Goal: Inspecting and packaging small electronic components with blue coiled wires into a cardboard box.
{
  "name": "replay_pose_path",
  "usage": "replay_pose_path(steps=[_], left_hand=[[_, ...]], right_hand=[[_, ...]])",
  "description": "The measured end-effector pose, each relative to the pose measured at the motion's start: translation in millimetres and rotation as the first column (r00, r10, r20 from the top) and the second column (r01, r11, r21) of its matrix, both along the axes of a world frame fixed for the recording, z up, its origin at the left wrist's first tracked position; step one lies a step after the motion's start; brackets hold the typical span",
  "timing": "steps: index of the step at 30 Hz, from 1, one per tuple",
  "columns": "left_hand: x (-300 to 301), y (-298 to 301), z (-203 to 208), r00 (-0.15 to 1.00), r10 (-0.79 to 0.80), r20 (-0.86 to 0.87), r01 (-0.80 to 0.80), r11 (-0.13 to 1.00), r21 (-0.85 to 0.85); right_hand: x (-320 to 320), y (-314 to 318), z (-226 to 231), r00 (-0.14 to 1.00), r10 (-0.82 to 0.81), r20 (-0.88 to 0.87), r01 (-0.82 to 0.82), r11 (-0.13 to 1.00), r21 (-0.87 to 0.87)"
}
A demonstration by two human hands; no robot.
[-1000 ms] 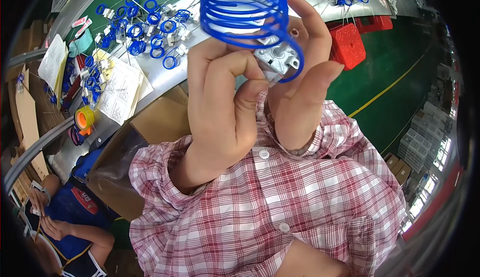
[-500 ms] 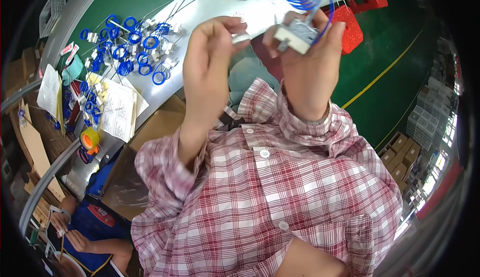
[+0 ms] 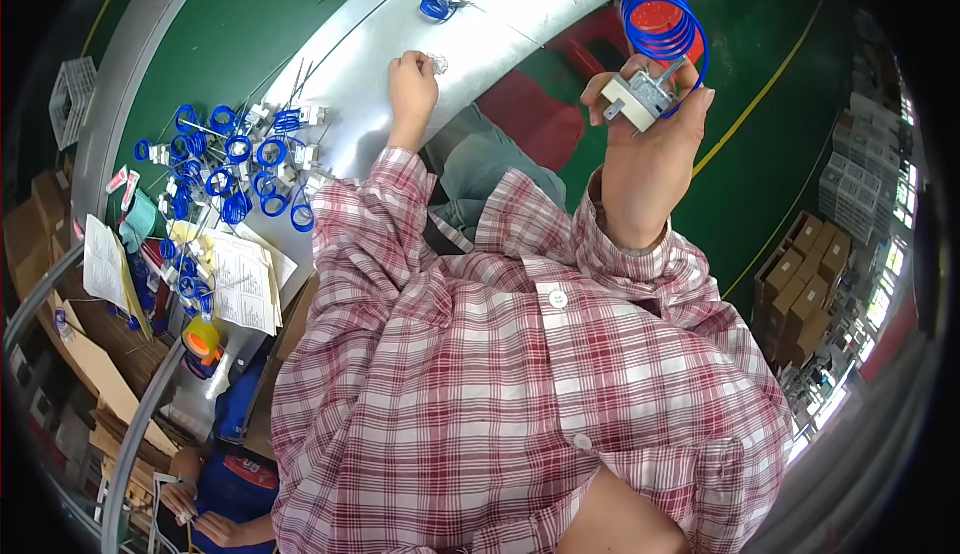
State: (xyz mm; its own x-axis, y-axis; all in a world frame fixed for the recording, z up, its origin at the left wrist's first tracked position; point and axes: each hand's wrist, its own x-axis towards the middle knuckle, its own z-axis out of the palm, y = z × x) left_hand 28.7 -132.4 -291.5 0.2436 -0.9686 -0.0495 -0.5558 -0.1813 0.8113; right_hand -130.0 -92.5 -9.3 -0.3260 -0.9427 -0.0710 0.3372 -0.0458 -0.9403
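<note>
My right hand [image 3: 655, 144] is raised off the table's edge, fingers closed around a capillary thermostat [image 3: 637, 101] with a white and metal body. Its blue capillary tube [image 3: 662, 29] stands up in a loose coil above the fingers. Over the metal table, my left hand [image 3: 412, 94] reaches down with its fingers drawn together beside a small pile of tiny clear parts [image 3: 437, 64]. Whatever those fingertips pinch is hidden. Farther back lies a single thermostat with a blue coil [image 3: 437, 6].
Many blue-coiled thermostats [image 3: 240, 159] lie heaped on the left of the metal table [image 3: 365, 39]. Papers [image 3: 245, 279] and a tape roll [image 3: 202, 339] are nearer. A red stool [image 3: 600, 44] stands beyond the table's edge. At lower left a co-worker's hands [image 3: 200, 514] hold a small part.
My left hand has moved away from the thermostat, out to the pile of tiny parts on the table. My right hand still holds the thermostat, now turned slightly. The view has shifted.
</note>
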Motion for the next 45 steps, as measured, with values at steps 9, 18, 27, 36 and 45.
replay_pose_path(steps=[9, 18, 27, 36, 45], left_hand=[[-13, 7, 27, 0.976, 0.037, 0.216, -0.046, 0.998, 0.035], [-17, 48, 27, 0.811, -0.105, 0.576, 0.202, 0.974, -0.106], [-14, 46, 50, 0.772, -0.252, 0.583, 0.210, 0.968, 0.139], [84, 269, 318, 0.935, 0.270, -0.228, -0.236, 0.958, 0.163], [133, 519, 154, 0.212, 0.900, -0.380, -0.881, 0.345, 0.325]], right_hand=[[12, -23, -7, 0.999, 0.048, -0.024, -0.048, 0.999, -0.006], [21, -33, -11, 0.993, 0.110, -0.052, -0.108, 0.993, 0.041], [59, -34, -35, 0.755, 0.609, -0.243, -0.569, 0.793, 0.217], [204, -33, -130, 0.253, 0.966, -0.054, -0.888, 0.255, 0.382], [280, -9, -193, 0.153, 0.983, 0.098, -0.901, 0.098, 0.424]])
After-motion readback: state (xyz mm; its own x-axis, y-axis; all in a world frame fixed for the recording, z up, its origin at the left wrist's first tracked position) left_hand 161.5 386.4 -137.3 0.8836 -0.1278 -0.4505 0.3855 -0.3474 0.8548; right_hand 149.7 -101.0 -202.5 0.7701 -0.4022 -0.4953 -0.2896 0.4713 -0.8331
